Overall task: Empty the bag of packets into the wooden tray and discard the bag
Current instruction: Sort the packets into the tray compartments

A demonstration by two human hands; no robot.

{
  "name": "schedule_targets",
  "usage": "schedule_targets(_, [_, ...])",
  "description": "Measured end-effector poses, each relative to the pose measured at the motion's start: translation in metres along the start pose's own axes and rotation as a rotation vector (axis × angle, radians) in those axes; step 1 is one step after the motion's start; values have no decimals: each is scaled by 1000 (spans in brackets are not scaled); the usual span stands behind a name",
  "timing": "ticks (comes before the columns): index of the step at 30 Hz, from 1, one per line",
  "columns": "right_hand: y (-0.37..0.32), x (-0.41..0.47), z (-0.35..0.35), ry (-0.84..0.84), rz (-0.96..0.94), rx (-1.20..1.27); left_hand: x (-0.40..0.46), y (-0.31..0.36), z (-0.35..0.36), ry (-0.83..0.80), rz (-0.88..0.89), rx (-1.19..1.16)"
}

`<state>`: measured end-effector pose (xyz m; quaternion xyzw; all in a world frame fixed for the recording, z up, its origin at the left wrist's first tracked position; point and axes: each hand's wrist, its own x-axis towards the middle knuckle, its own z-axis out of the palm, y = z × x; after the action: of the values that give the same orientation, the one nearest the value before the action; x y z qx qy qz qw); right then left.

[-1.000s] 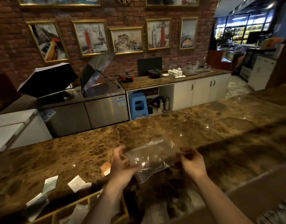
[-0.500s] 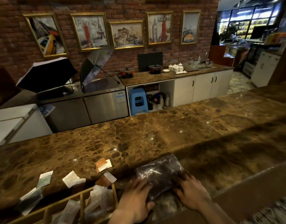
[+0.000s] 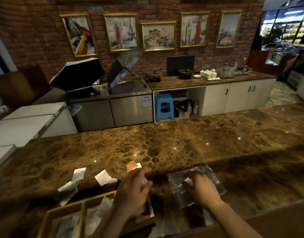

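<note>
A clear plastic bag (image 3: 175, 184) lies flat on the brown marble counter (image 3: 182, 141) at the near right. My right hand (image 3: 202, 189) rests on top of it, fingers curled onto the plastic. My left hand (image 3: 132, 191) hovers, blurred, over the right end of the wooden tray (image 3: 65, 210), fingers loosely apart and nothing visible in them. The tray has compartments holding white packets. Loose packets lie on the counter beyond it: an orange one (image 3: 131, 165), a white one (image 3: 103, 176), a grey-green one (image 3: 78, 174) and another at the tray's far left corner (image 3: 66, 192).
The counter stretches far to the right and back. Behind it are steel fridges (image 3: 111, 109), white chest freezers (image 3: 27, 124), two open umbrellas, a blue stool (image 3: 164, 106) and a back counter with pots and cups.
The bag was held up between both hands, then laid flat on the counter. My left hand has left the bag and moved left over the tray; my right hand stays on the bag.
</note>
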<state>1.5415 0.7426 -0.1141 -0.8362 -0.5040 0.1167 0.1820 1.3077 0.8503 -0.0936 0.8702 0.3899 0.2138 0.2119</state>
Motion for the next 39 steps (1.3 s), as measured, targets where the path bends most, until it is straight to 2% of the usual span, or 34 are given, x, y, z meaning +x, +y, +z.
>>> schedule_targets(3, [-53,9,8,-46,-109,246,-11,-30,-34,102,-160,64])
schedule_targets(5, [-85,11,14,-61,-147,295,-27,-54,-52,98,-232,123])
schedule_targets(9, [-125,10,34,-106,-166,342,-60,-90,-74,7,-199,179])
schedule_targets(13, [-137,10,52,-22,-109,296,-71,-98,-82,-78,-227,297])
schedule_targets(17, [-145,11,46,84,-97,333,-74,-96,-78,-59,-263,358])
schedule_targets(22, [-152,16,27,181,-98,493,-73,-96,-68,-18,-349,247])
schedule_targets(26, [-164,15,24,33,-82,604,-70,-95,-72,69,-345,36])
schedule_targets(28, [-170,12,29,-88,-85,640,-69,-97,-78,89,-295,62])
schedule_targets(30, [-178,10,36,-142,-112,615,-71,-101,-81,91,-211,137])
schedule_targets(36, [-196,7,51,-171,-144,568,-89,-106,-84,-162,-40,187])
schedule_targets(39, [-199,11,50,-179,-152,521,-93,-107,-89,-151,-73,127])
